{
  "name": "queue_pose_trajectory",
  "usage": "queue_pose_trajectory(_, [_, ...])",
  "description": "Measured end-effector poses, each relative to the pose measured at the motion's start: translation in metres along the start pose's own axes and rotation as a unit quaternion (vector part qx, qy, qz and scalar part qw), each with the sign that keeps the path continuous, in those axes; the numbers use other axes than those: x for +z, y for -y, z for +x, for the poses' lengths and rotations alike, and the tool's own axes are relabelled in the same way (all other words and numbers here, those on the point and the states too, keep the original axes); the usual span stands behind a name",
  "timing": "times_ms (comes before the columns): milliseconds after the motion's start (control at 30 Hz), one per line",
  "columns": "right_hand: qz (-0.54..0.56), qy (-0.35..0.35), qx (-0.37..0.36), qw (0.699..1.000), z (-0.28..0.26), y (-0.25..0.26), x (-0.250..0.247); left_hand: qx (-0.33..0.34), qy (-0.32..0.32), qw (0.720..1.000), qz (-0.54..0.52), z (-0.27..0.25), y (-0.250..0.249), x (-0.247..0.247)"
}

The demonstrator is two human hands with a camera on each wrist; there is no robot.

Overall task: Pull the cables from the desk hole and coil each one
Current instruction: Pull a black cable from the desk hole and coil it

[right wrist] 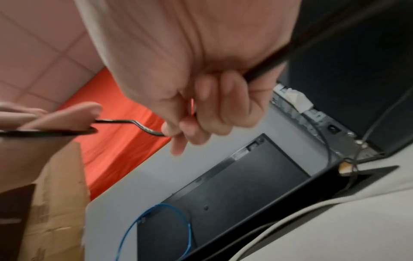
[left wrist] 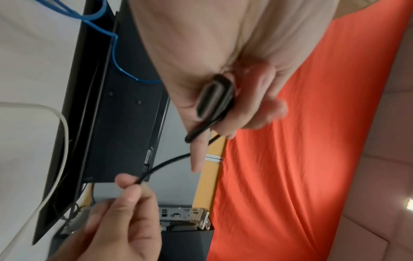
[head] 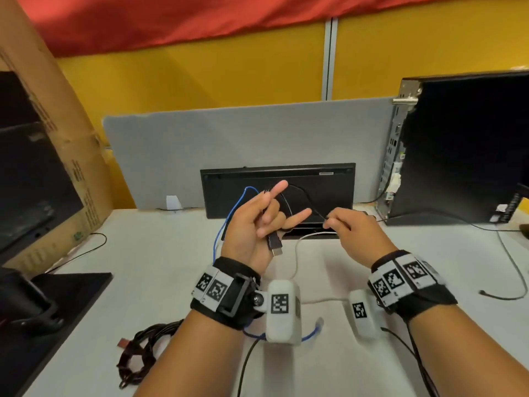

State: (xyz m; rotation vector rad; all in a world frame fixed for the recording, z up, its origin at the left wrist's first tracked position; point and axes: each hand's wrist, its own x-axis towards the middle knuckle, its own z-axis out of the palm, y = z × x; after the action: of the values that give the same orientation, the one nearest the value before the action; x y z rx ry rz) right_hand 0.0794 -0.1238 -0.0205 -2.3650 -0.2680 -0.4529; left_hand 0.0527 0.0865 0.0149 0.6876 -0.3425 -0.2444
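Hands raised above the desk hole (head: 312, 232) share one thin, glossy black cable (head: 307, 197) — the left hand (head: 259, 222) clamps its flat metal-tipped plug end with index and little fingers outstretched, while the right hand (head: 353, 229), just to the right, pinches the slack running sideways between them.

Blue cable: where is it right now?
In the head view, the blue cable loops up left of the left hand, in front of the black panel, then trails across the desk under the left wrist.
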Motion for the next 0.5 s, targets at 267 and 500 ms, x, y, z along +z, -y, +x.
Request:
queue_pose_trajectory(267, [0.024,0.144,-0.029,0.989,-0.020,0.042,0.013,0.129,0.004,0.991,0.038,-0.002,-0.018,-0.001])
queue_pose_trajectory(500, [-0.057,0.256,0.018,0.965,-0.035,0.082,-0.003,0.174,-0.029,0.982,0.075,-0.006,-0.028,0.004])
